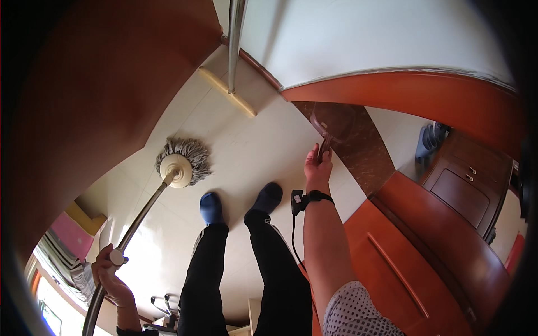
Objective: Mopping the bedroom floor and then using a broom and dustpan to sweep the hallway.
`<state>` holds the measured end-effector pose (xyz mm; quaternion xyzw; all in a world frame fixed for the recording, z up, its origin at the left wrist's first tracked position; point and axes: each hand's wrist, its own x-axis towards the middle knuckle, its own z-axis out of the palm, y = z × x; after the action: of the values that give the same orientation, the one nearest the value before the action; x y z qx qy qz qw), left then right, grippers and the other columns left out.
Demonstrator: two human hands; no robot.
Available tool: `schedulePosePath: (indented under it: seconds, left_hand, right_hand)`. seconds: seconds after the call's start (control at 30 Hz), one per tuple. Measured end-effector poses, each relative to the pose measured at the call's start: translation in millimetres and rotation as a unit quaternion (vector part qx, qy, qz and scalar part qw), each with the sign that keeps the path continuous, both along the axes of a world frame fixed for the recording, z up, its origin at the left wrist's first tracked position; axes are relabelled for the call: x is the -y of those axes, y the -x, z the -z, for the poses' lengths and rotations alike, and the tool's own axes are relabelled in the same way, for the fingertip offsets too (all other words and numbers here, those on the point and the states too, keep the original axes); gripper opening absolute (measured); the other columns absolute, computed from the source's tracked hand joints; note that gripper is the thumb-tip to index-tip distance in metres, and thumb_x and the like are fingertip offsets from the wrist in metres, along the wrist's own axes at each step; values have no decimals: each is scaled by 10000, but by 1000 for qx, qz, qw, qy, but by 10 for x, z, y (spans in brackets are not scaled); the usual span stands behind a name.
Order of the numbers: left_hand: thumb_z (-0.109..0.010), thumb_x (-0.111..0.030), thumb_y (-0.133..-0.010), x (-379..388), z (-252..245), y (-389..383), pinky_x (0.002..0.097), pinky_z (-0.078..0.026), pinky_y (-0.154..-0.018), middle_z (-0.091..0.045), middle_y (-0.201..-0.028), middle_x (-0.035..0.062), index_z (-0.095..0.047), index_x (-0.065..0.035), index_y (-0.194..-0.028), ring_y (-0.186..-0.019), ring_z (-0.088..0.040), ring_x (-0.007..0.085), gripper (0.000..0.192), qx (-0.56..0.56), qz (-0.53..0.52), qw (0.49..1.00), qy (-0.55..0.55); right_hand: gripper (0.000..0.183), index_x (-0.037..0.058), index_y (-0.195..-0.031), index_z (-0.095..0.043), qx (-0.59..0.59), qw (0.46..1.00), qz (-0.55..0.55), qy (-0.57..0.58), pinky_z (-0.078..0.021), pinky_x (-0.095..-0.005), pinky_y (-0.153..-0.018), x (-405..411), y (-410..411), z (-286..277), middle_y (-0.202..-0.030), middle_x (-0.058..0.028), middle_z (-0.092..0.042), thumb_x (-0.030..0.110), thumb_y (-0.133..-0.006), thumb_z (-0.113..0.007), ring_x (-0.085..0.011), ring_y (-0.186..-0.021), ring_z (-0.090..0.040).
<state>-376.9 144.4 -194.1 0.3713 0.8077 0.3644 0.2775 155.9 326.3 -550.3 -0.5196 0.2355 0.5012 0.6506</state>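
My left hand (pixel 111 277) grips the metal pole of a string mop (pixel 145 212), near a round white knob. The mop's round cream head (pixel 175 170) rests on the pale tiled floor, its grey strands (pixel 195 153) spread towards the far side. In my right hand (pixel 318 166) is the handle of a reddish-brown dustpan (pixel 334 119). The pan lies over a dark brown marble threshold (pixel 363 157), and its similar colour blurs its outline. Beyond both hands, a metal pole (pixel 234 50) with a light wooden crossbar head (pixel 227 91) stands by the wall.
A red-brown wooden panel (pixel 105 75) fills the left side. An orange-brown door (pixel 386 260) stands at the right, with slippers (pixel 428 140) and a dark wooden cabinet (pixel 462 180) past the threshold. My feet in blue slippers (pixel 211 208) are between the tools. A black cable (pixel 294 239) hangs from my right wrist.
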Motion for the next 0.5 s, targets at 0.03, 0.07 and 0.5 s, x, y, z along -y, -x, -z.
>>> schedulePosePath:
  seconds: [0.03,0.07,0.5]
  left_hand:
    - [-319,-296,-1010,3,8,11,378,-615,-690,-646,-1162,243,-468,-49,-927,-953,-674,315,299,-6,5,1000,2]
    - [-319,-296,-1010,11,12,21,378,-615,-690,-646,-1162,243,-468,-49,-927,-953,-674,315,299,-8,3,1000,3]
    - [-319,-235,-991,-89,-7,-121,407,-635,-669,-632,-1132,261,-496,-36,-950,-926,-661,316,269,34,-18,999,-20]
  right_hand:
    - [338,256,-1410,-467,11,1000,-9,24,-532,-387,-669,2,-10,50,-1230,23,-651,222,-1075,-446,-215,-992,-696]
    - [309,226,-1374,-503,33,998,-15,58,-527,-381,-660,16,-19,81,-1218,20,-648,234,-1066,-474,-220,-991,-695]
    - [461,89,-1261,-458,-19,983,-140,121,-491,-481,-888,233,-81,-103,-1171,-96,-438,392,-952,-615,-348,-1053,-578]
